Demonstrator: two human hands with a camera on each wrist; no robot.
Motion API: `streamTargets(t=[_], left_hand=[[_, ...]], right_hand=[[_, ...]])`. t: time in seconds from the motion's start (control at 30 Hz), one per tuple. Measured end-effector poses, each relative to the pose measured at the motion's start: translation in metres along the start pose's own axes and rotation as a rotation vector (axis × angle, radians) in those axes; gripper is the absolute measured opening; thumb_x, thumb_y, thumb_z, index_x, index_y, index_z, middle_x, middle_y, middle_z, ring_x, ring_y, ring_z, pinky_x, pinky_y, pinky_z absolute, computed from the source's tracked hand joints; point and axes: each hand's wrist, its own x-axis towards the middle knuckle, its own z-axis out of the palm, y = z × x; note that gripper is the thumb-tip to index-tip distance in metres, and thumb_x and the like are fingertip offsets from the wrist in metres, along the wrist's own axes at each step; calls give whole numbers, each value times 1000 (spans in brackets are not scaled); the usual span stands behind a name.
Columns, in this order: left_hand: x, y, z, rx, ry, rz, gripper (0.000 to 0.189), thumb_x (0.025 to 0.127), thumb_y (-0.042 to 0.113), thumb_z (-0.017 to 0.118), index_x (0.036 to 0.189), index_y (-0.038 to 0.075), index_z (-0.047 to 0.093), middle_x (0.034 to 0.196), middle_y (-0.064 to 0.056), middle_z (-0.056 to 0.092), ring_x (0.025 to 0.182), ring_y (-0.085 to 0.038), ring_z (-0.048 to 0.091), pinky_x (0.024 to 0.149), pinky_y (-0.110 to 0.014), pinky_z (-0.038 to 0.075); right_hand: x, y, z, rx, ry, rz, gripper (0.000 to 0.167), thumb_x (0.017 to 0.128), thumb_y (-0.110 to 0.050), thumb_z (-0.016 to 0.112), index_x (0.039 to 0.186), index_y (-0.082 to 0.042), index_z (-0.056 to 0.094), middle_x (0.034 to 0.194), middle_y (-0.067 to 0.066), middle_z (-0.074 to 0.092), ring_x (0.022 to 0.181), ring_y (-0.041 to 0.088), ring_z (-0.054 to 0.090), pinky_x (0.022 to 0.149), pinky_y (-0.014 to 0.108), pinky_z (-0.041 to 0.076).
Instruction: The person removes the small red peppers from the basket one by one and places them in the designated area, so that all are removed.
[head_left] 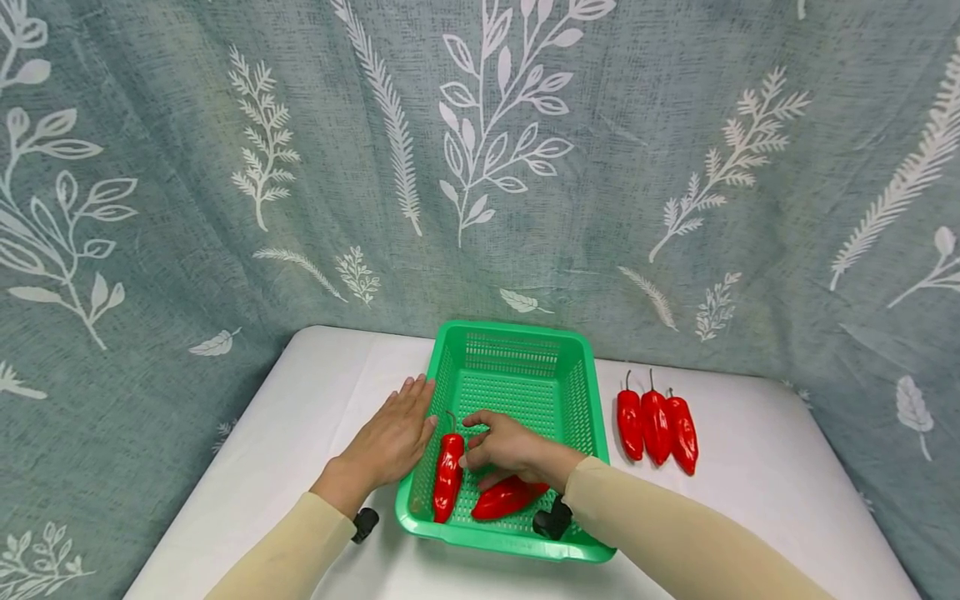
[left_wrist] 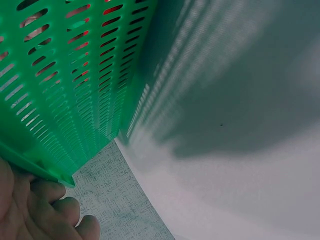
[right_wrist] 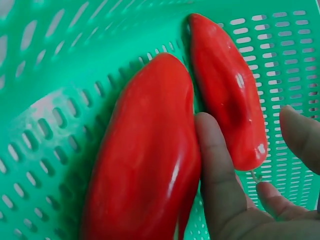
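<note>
A green plastic basket point(head_left: 517, 546) with slotted walls stands on the white table. My left hand point(head_left: 393, 433) rests against its left rim, fingers straight; in the left wrist view the fingertips point(left_wrist: 65, 210) show by the rim. Inside the basket is my right hand point(head_left: 506, 450), fingers loosely bent and apart, gripping nothing. One glossy red pepper point(head_left: 448, 477) lies lengthwise along the left wall, stem away from me. Another red pepper point(head_left: 504, 500) lies slanted below my right hand, partly covered by it. In the right wrist view a finger point(right_wrist: 215, 165) sits beside this nearer pepper point(right_wrist: 150, 150).
To the right of the basket, three red peppers point(head_left: 656, 425) lie side by side on the table point(head_left: 750, 500), stems pointing away. A grey-green curtain point(head_left: 480, 275) with white leaf patterns hangs behind. Black wrist cameras point(head_left: 552, 521) sit under both wrists.
</note>
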Motion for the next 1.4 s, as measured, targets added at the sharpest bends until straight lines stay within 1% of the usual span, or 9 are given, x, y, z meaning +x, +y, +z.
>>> streamTargets(t=[0.23, 0.5, 0.63, 0.8, 1.03, 1.1, 1.23, 1.3, 1.4], left_hand=[[-1, 0, -1, -1, 13, 3, 63, 114, 28, 44, 164, -5, 26, 171, -25, 27, 161, -41, 23, 130, -56, 25], [-1, -2, -1, 6, 14, 8, 63, 114, 29, 43, 164, -6, 27, 171, -25, 27, 160, -42, 24, 130, -56, 26], [0, -2, 0, 10, 16, 18, 63, 114, 29, 45, 164, -6, 27, 171, -26, 27, 160, -43, 25, 130, -57, 27], [0, -2, 0, 14, 7, 18, 64, 114, 30, 44, 164, -6, 26, 172, -25, 26, 161, -42, 23, 130, -56, 26], [0, -2, 0, 13, 5, 23, 63, 115, 30, 42, 164, -7, 26, 171, -26, 26, 161, -41, 22, 130, -55, 25], [0, -1, 0, 14, 2, 20, 64, 115, 30, 42, 164, -6, 25, 172, -25, 25, 161, -41, 22, 131, -55, 25], [-1, -2, 0, 10, -7, 12, 64, 115, 30, 43, 165, -5, 25, 172, -24, 24, 162, -40, 21, 131, -55, 24], [-1, -2, 0, 11, -12, 7, 64, 115, 31, 42, 165, -4, 24, 173, -23, 24, 162, -40, 20, 131, -55, 24], [0, -1, -1, 4, -17, 5, 63, 115, 30, 42, 165, -4, 24, 173, -24, 24, 162, -40, 20, 131, -55, 24]], right_hand=[[7, 3, 4, -37, 19, -1, 73, 90, 1, 79, 154, -1, 44, 121, 22, 63, 98, 35, 72, 75, 51, 67], [13, 4, 8, -28, 15, -8, 78, 86, 5, 82, 153, 4, 41, 119, 21, 63, 96, 29, 70, 83, 51, 66], [13, 4, 9, -45, 10, -14, 79, 85, 3, 83, 152, 3, 42, 120, 20, 61, 97, 27, 68, 85, 48, 65], [13, 3, 12, -61, 0, -19, 73, 86, 0, 84, 148, 2, 45, 115, 18, 59, 95, 26, 64, 83, 45, 65], [14, 3, 15, -77, -10, -19, 59, 88, -4, 84, 136, 5, 52, 109, 17, 63, 90, 25, 68, 85, 46, 65], [14, 3, 15, -62, -10, -17, 60, 88, -5, 84, 137, 4, 50, 112, 17, 63, 91, 27, 71, 85, 47, 65], [14, 2, 14, 21, -17, -34, 58, 89, -3, 79, 136, 1, 44, 116, 20, 64, 91, 31, 76, 86, 52, 65], [14, 1, 12, 57, -16, -54, 56, 91, -3, 76, 136, 0, 42, 116, 21, 65, 92, 31, 76, 85, 53, 65], [13, -1, 6, 63, 7, -83, 55, 94, -5, 73, 139, -2, 42, 116, 21, 64, 94, 29, 72, 79, 50, 67]])
